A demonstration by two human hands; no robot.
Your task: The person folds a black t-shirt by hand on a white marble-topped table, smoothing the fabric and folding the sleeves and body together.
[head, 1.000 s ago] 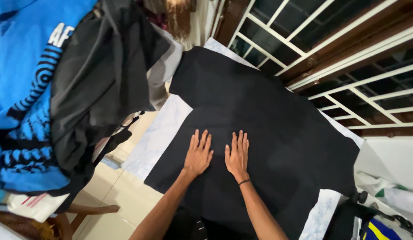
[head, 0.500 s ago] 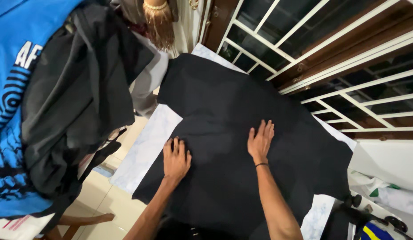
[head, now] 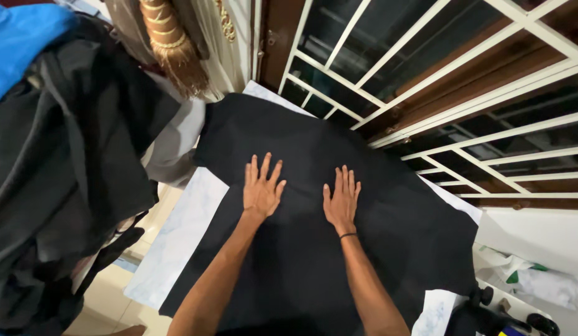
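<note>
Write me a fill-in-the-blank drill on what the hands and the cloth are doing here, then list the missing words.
1. Both hands lie flat, palms down, on a spread garment whose colour is ____.
2. The thin dark band sits on the wrist of the ____ hand.
3. The left hand has its fingers ____, not curled.
4. The white-barred window grille stands on the person's ____ side.

Missing words: black; right; spread; right

Single head-worn view: looks steeply down from close above onto a black cloth [head: 338, 261] spread over a white marbled tabletop [head: 177, 236], facing a white-barred window grille [head: 425, 93] just beyond.
</note>
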